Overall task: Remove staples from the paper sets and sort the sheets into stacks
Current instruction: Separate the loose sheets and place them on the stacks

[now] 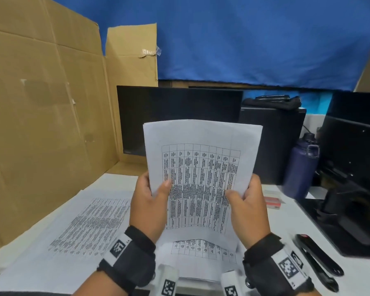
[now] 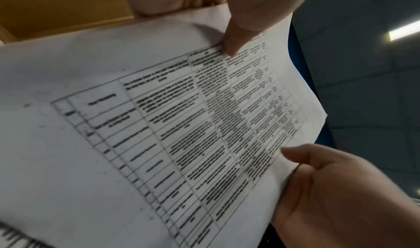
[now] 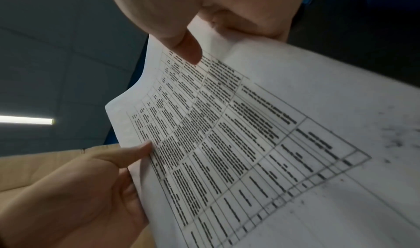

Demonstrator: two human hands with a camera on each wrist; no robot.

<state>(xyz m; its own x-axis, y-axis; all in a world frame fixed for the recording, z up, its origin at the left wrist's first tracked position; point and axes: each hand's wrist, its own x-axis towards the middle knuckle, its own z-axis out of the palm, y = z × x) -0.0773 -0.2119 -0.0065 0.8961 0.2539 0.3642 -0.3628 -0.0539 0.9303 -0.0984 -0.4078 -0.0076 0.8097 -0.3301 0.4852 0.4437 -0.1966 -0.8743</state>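
Cardboard and blue cloth back a white tabletop (image 1: 286, 221) where both hands hold a printed sheet (image 1: 201, 167) upright above other sheets (image 1: 83, 227). Left hand (image 1: 150, 206) and right hand (image 1: 248, 208) each pinch a side edge, thumbs on the front, fingers curled behind.

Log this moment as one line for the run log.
hands: left and right both grip printed sheets | sheets: raised upright above desk | stack: flat, desk left | black tool: desk right, untouched

Table text on held sheet (image 1: 201, 184) blurred; fingers behind it hidden.
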